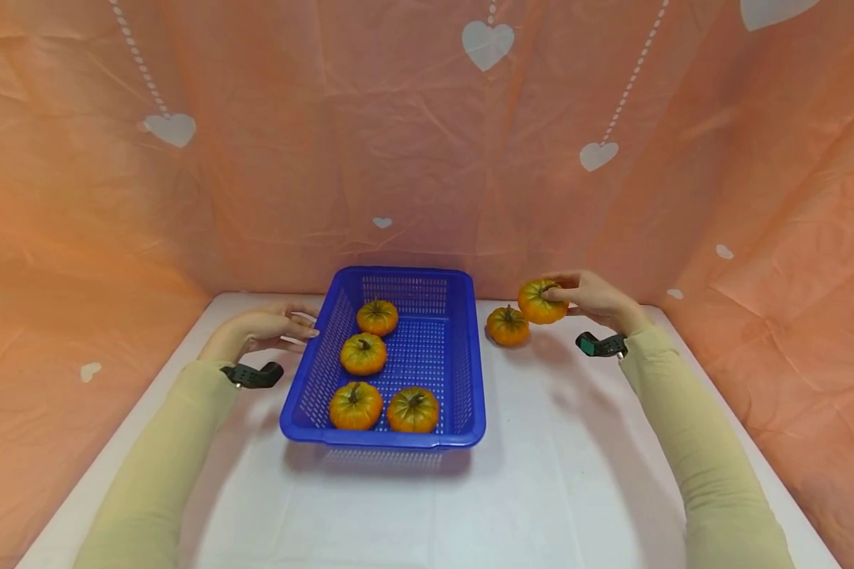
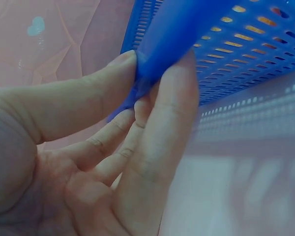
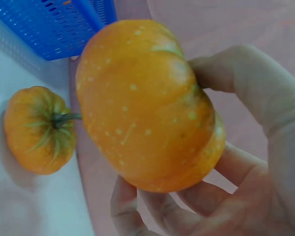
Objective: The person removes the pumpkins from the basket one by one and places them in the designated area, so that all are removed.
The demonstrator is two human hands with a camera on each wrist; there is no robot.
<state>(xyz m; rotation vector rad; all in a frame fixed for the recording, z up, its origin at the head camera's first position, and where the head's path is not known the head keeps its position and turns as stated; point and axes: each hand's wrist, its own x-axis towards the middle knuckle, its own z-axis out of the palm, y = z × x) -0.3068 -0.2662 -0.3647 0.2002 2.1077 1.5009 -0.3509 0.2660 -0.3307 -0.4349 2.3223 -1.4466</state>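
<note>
My right hand (image 1: 598,300) grips a small orange pumpkin (image 1: 541,303) above the table, thumb on one side and fingers round the other, as the right wrist view of the held pumpkin (image 3: 147,108) shows. Another pumpkin (image 1: 507,326) sits on the table just left of it. At the left, my left hand (image 1: 266,325) pinches the rim of a blue plastic basket (image 1: 475,371) between thumb and fingers; the left wrist view shows this grip on the rim (image 2: 172,39). Inside the basket lie several pumpkins (image 1: 363,354), along its left side and near end.
A white-covered table (image 1: 541,490) carries the basket. Orange cloth (image 1: 413,158) with white hearts hangs behind it and at both sides. Black straps with small devices (image 1: 601,345) sit on both wrists.
</note>
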